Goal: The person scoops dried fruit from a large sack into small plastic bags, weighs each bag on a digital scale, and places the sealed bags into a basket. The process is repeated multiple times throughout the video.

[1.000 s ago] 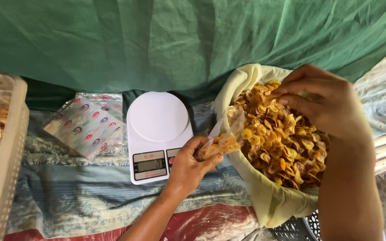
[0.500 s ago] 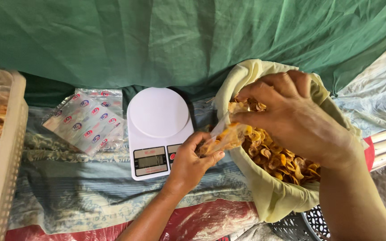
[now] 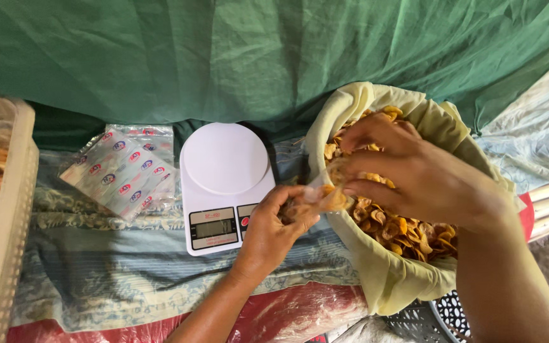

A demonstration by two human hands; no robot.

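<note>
Beside the white scale (image 3: 227, 184), left hand (image 3: 274, 232) is pinching a small clear bag (image 3: 316, 198) at the sack (image 3: 389, 279) rim; right hand (image 3: 414, 174) is closing on chips (image 3: 408, 228) over its mouth.

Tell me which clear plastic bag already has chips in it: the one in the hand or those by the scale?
The small clear bag gripped by the left hand holds chips; the printed empty bags lie flat left of the white scale.

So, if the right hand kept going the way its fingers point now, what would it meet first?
The right hand points left toward the small clear bag held open by the left hand. It would likely meet the bag's mouth first; the two already look close to touching, though depth is unclear.
</note>
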